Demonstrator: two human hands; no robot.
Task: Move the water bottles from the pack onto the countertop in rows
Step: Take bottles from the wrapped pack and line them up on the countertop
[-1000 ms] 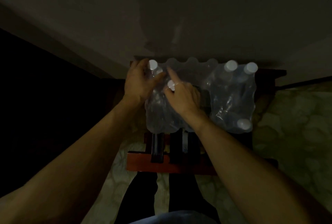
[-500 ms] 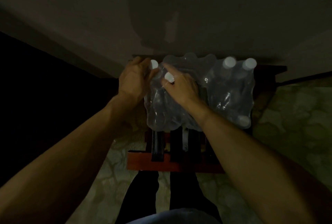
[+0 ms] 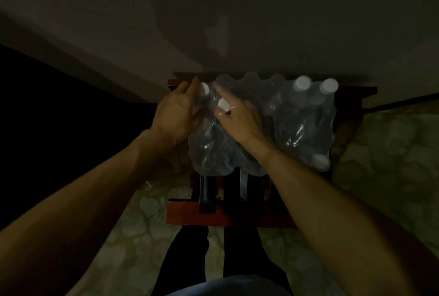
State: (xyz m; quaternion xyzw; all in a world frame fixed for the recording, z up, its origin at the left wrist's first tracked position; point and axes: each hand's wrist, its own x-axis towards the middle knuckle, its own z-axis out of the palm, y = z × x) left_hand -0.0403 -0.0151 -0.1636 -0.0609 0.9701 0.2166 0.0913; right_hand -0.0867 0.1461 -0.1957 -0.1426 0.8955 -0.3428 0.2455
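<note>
Head view: the pack (image 3: pixel 261 127) of water bottles sits on a dark red wooden stand (image 3: pixel 228 219), hard against the far wall, wrapped in thin clear film. That film looks soft, crinkly and slippery, so it will likely stretch and tear rather than lift the load. The full bottles inside should be fairly heavy and firm, best taken at the neck just under the cap.

The left hand (image 3: pixel 177 115) is at the pack's far left corner, fingers curled around a white-capped bottle (image 3: pixel 203 89) through or beside the wrap. The right hand (image 3: pixel 240 120) lies on top of the pack just beside it, fingers stretched forward, apparently touching the film near a second cap (image 3: pixel 223 104); whether they pinch it is too dim to tell. Three more caps (image 3: pixel 302 83) show at the right.
</note>
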